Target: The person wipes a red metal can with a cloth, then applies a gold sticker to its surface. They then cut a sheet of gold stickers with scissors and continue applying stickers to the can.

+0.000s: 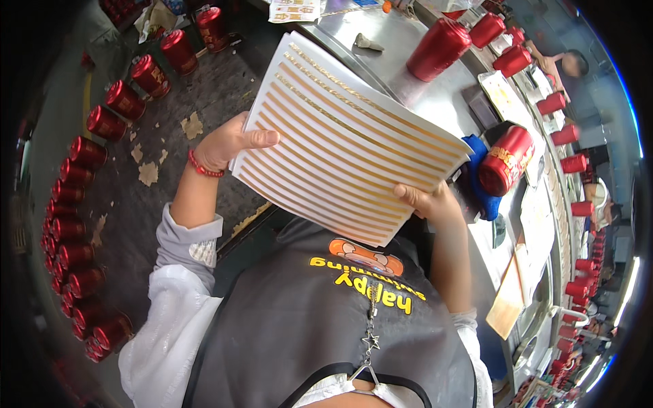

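Observation:
A stack of white sheets (340,149) printed with rows of gold stripes is held up in front of my apron, tilted down to the right. My left hand (235,141) grips its left edge, thumb on top and fingers hidden beneath. On the lower right edge, my right hand (432,202) pinches the sheets with its thumb on the face; its other fingers are mostly out of sight. Toward the top of the sheets, some gold strips look broken or partly peeled. Right of the sheets, a red can-shaped canister (507,160) lies on its side on a blue cloth (481,194).
Many red canisters (87,282) stand along the dark, worn table (170,204) on the left. Another large one (439,49) is on the metal bench (408,95). A wooden board (509,299) lies at the right. Another person (564,68) is at the far right.

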`<action>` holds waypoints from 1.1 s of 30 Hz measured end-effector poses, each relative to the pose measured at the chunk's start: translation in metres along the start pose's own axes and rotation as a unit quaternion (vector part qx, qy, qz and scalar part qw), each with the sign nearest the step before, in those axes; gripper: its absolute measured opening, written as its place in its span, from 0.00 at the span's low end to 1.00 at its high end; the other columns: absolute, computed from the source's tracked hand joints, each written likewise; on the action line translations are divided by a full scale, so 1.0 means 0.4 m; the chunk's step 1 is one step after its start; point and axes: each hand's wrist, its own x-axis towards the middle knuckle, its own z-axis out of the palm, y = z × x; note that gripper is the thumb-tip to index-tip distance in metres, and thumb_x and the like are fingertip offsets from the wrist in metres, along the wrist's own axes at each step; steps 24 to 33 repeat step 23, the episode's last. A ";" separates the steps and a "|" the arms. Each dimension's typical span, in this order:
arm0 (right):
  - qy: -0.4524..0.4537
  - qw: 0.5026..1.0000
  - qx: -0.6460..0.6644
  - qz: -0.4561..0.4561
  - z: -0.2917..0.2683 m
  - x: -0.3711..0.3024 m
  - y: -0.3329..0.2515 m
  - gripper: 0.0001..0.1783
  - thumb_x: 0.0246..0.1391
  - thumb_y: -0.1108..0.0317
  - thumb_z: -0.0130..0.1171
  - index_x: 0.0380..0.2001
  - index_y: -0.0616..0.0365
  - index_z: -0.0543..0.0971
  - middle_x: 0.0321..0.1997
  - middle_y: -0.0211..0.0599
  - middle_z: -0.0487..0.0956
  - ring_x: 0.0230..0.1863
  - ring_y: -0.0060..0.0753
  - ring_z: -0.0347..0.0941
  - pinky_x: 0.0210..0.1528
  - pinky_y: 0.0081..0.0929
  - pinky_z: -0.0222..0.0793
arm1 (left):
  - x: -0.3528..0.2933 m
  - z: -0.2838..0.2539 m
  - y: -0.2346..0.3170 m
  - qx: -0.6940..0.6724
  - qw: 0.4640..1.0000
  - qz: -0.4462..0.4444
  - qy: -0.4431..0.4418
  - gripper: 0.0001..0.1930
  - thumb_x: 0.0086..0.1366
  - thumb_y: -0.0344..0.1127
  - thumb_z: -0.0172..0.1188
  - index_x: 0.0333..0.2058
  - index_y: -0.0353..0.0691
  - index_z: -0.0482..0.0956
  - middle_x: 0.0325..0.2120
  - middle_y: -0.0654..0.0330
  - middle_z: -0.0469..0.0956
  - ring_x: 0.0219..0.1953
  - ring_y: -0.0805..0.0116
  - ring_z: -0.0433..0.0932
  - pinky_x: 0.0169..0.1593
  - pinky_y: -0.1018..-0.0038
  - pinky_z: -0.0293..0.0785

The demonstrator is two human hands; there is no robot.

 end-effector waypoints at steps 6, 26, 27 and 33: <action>0.009 0.989 0.128 -0.079 -0.016 0.030 0.118 0.39 0.62 0.37 0.49 0.49 0.70 0.73 0.26 0.35 0.78 0.20 0.18 0.66 0.23 0.16 0.61 | -0.079 0.007 0.033 0.040 0.983 0.060 0.170 0.28 0.65 0.43 0.62 0.56 0.28 0.71 0.46 0.52 0.80 0.50 0.64 0.78 0.56 0.65 0.73; -0.009 0.983 0.173 -0.057 -0.029 -0.032 0.207 0.28 0.67 0.47 0.47 0.50 0.66 0.74 0.25 0.37 0.78 0.21 0.19 0.68 0.25 0.17 0.64 | 0.078 -0.038 -0.039 -0.060 0.965 0.095 0.237 0.17 0.66 0.36 0.60 0.49 0.31 0.74 0.38 0.56 0.81 0.38 0.65 0.82 0.43 0.67 0.82; -0.009 0.983 0.173 -0.057 -0.029 -0.032 0.207 0.28 0.67 0.47 0.47 0.50 0.66 0.74 0.25 0.37 0.78 0.21 0.19 0.68 0.25 0.17 0.64 | 0.078 -0.038 -0.039 -0.060 0.965 0.095 0.237 0.17 0.66 0.36 0.60 0.49 0.31 0.74 0.38 0.56 0.81 0.38 0.65 0.82 0.43 0.67 0.82; -0.009 0.983 0.173 -0.057 -0.029 -0.032 0.207 0.28 0.67 0.47 0.47 0.50 0.66 0.74 0.25 0.37 0.78 0.21 0.19 0.68 0.25 0.17 0.64 | 0.078 -0.038 -0.039 -0.060 0.965 0.095 0.237 0.17 0.66 0.36 0.60 0.49 0.31 0.74 0.38 0.56 0.81 0.38 0.65 0.82 0.43 0.67 0.82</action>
